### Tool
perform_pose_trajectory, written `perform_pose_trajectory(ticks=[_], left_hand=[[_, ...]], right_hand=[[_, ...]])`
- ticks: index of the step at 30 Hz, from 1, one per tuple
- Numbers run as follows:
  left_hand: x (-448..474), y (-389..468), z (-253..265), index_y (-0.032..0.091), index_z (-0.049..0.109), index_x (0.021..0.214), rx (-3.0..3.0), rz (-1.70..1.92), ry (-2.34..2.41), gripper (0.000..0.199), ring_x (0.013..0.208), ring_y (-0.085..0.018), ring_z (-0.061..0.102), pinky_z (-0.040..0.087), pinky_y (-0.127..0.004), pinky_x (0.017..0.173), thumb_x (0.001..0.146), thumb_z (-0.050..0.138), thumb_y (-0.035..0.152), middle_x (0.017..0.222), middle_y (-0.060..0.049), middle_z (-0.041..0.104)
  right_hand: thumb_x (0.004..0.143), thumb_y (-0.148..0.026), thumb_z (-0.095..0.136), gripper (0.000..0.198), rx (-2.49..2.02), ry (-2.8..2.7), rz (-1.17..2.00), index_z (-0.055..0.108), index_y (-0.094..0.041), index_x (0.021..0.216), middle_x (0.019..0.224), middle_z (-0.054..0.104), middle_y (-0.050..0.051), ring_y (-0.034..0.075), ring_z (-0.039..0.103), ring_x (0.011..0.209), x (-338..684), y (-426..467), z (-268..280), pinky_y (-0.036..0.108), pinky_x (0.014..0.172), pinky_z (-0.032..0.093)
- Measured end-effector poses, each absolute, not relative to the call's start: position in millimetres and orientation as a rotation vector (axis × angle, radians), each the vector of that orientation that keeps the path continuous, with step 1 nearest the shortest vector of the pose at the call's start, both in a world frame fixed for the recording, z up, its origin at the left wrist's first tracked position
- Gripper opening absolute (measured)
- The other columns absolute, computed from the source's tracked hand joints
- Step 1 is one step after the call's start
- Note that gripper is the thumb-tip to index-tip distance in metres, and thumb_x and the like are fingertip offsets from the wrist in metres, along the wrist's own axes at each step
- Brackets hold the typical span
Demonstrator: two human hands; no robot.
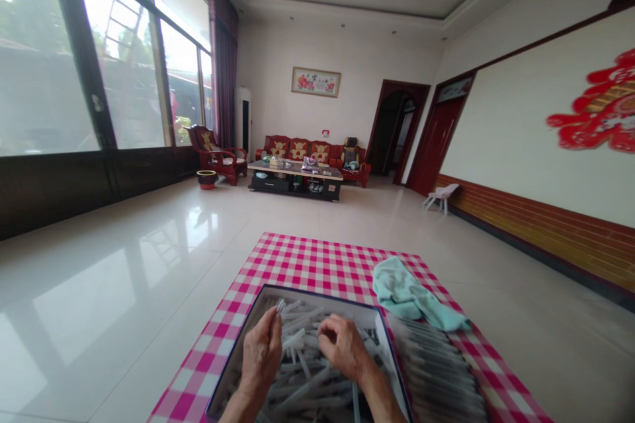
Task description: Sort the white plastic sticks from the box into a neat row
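Note:
Over an open shallow box (393, 350) with a dark blue rim, both my hands are at work. Loose clear and whitish plastic tubes (310, 386) fill the box in a jumble. My left hand (262, 350) is closed in a pinch, with the tip of a small clear, shiny piece (280, 306) sticking out above its fingers. To its right, my right hand (344, 347) has curled fingers pressed together. Whatever they may hold is hidden. Beside the box on the right lies a row of slender clear and dark sticks (436, 370), blurred.
A pink-and-white checked cloth (307, 261) covers the table under the box. Past the box's far right corner lies a crumpled mint-green towel (411, 294). Across the tiled floor stand a low black table (295, 182), a wooden sofa and a small chair (441, 197).

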State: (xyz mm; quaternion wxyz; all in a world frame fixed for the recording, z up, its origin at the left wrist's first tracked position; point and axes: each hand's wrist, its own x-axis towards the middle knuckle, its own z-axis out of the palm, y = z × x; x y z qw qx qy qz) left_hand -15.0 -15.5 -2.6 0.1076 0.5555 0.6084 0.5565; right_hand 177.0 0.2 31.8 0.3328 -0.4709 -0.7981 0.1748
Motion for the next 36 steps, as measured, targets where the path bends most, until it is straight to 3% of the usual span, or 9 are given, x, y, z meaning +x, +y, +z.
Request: perform_pose_trajectory(ticks=[5, 12, 18, 24, 36], left_hand=[[-13.8, -12.7, -11.2, 0.018, 0.07, 0.096, 1.755, 1.654, 1.813, 0.034, 0.073, -0.019, 0.071, 0.053, -0.024, 0.066, 0.088, 0.044, 0.039, 0.083, -0.006, 0.075], [-10.4, -9.9, -18.3, 0.021, 0.069, 0.097, 1.778, 1.674, 1.717, 0.029, 0.078, -0.019, 0.071, 0.053, -0.023, 0.07, 0.087, 0.046, 0.036, 0.087, -0.005, 0.075], [-11.6, -14.0, -3.2, 0.018, 0.067, 0.093, 1.405, 1.671, 1.512, 0.043, 0.05, -0.013, 0.056, 0.044, -0.022, 0.05, 0.084, 0.048, 0.055, 0.059, 0.001, 0.062], [-11.8, -8.3, -0.8, 0.016, 0.06, 0.097, 0.908, 1.683, 1.217, 0.06, 0.04, -0.008, 0.042, 0.031, -0.019, 0.037, 0.073, 0.053, 0.071, 0.057, 0.005, 0.055], [-7.0, -16.3, -6.4, 0.019, 0.062, 0.087, 1.704, 1.562, 1.521, 0.036, 0.047, -0.011, 0.051, 0.039, -0.02, 0.049, 0.09, 0.039, 0.047, 0.056, 0.003, 0.055]], right_hand=[[0.059, -0.012, 0.053, 0.019, -1.334, -2.23, 0.397, 0.07, -0.022, 0.063, 0.064, 0.069, 0.004, 0.019, 0.062, 0.059, 180.8, -7.6, 30.1, 0.027, 0.057, 0.042], [0.062, -0.017, 0.055, 0.023, -1.657, -2.418, 0.338, 0.075, -0.022, 0.073, 0.08, 0.074, 0.006, 0.023, 0.068, 0.078, 179.5, -9.0, 31.6, 0.027, 0.068, 0.045], [0.067, -0.013, 0.052, 0.028, -1.682, -2.456, 0.314, 0.076, -0.022, 0.078, 0.085, 0.074, 0.007, 0.021, 0.067, 0.082, 180.3, -9.0, 30.4, 0.025, 0.07, 0.045], [0.067, -0.008, 0.05, 0.032, -1.666, -2.457, 0.359, 0.076, -0.023, 0.077, 0.087, 0.074, 0.007, 0.021, 0.067, 0.086, 184.1, -6.4, 23.6, 0.025, 0.074, 0.046], [0.067, -0.008, 0.052, 0.026, -1.831, -2.415, 0.339, 0.072, -0.021, 0.077, 0.089, 0.071, 0.007, 0.023, 0.066, 0.089, 179.0, -9.7, 18.6, 0.028, 0.078, 0.046]])
